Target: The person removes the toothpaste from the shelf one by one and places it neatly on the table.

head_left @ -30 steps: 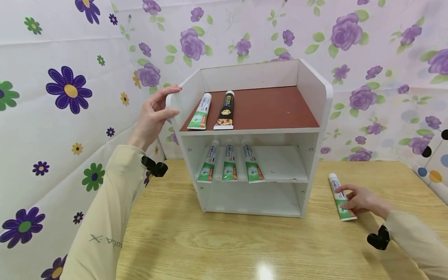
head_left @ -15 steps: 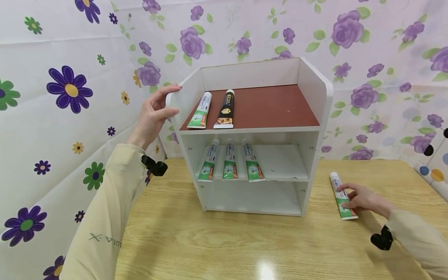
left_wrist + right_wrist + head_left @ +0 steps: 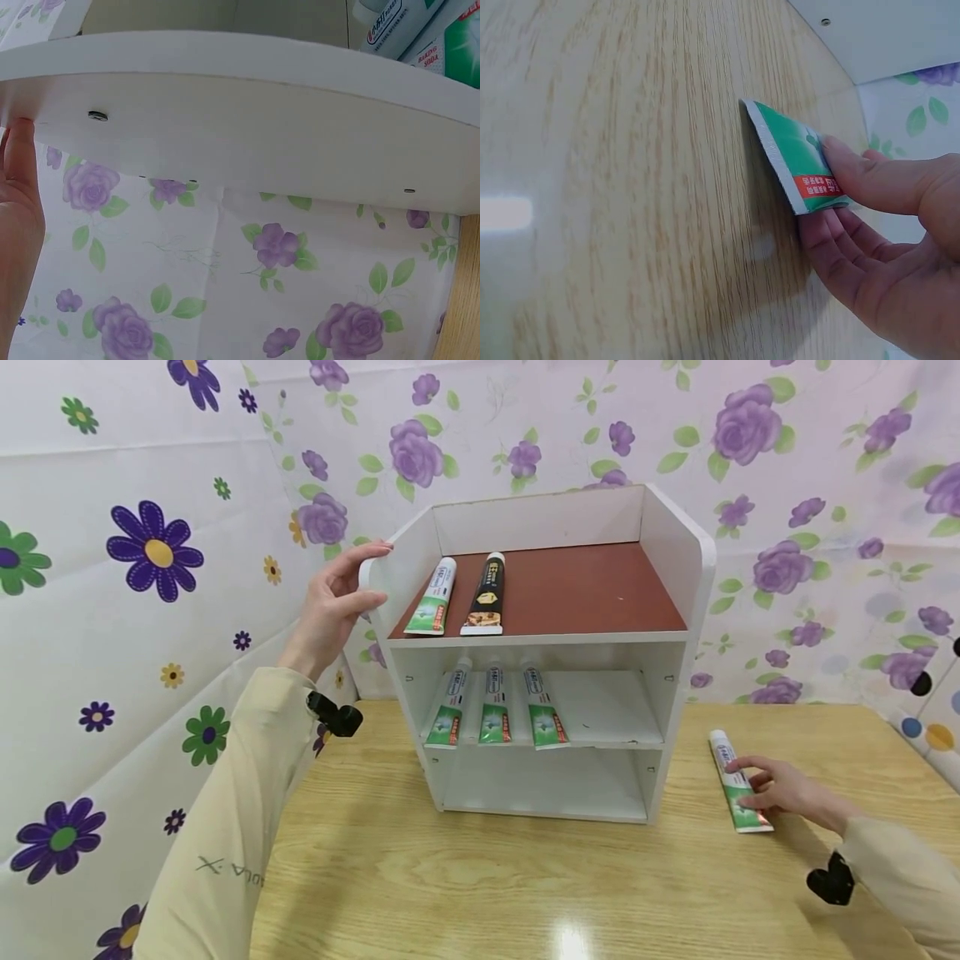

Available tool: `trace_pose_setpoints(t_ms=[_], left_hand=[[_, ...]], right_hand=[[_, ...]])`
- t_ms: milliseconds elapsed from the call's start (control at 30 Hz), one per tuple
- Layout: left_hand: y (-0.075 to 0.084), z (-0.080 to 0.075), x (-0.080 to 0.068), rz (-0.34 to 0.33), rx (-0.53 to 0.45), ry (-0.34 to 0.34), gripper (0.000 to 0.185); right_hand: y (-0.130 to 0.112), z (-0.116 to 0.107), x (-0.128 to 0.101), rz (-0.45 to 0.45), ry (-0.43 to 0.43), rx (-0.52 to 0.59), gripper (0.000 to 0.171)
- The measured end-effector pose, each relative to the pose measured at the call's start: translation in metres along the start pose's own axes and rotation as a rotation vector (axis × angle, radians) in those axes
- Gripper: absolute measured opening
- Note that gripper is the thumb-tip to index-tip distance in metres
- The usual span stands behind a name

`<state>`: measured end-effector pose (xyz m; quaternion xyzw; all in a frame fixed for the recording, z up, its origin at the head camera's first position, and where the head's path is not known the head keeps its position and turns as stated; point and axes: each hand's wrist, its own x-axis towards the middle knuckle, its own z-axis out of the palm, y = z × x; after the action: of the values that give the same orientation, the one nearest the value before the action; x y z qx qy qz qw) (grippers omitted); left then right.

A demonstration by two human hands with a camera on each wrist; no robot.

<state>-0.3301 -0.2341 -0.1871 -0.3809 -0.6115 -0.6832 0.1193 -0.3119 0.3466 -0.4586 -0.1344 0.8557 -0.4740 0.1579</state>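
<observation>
My left hand [image 3: 330, 606] holds the upper left side panel of a small white shelf unit [image 3: 585, 589], fingers over its edge and thumb at its front. In the left wrist view, part of that hand [image 3: 19, 202] rests against the panel's outer face [image 3: 247, 135]. On the table to the right, my right hand [image 3: 795, 793] pinches a white and green toothpaste tube [image 3: 737, 789] from its side. The right wrist view shows the thumb on top of the tube's flat end [image 3: 787, 150] and the other fingers beneath it.
A green-white tube [image 3: 430, 610] and a black tube [image 3: 488, 593] lie on the red top. On the middle shelf lie three green-white tubes: left [image 3: 444, 727], centre [image 3: 495, 722] and right [image 3: 547, 725]. Floral cloth [image 3: 555, 410] hangs behind the wooden table [image 3: 450, 885].
The right wrist and sleeve have shifted slightly to the right, with the fingers still on the tube. The left hand keeps its place on the panel. The head view has moved a little.
</observation>
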Motion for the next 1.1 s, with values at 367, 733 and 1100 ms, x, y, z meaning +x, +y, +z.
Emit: trace_pose_setpoints(t_ms=[367, 733, 1100], left_hand=[[0.003, -0.002, -0.003, -0.023, -0.014, 0.015, 0.044], [-0.001, 0.003, 0.001, -0.018, 0.007, 0.013, 0.045], [-0.002, -0.001, -0.001, 0.002, 0.007, 0.021, 0.045]], right_hand=[[-0.005, 0.000, 0.003, -0.033, -0.045, -0.056, 0.053], [-0.018, -0.008, -0.003, -0.164, 0.071, -0.165, 0.038], [-0.081, -0.041, -0.003, -0.237, 0.148, 0.006, 0.026]])
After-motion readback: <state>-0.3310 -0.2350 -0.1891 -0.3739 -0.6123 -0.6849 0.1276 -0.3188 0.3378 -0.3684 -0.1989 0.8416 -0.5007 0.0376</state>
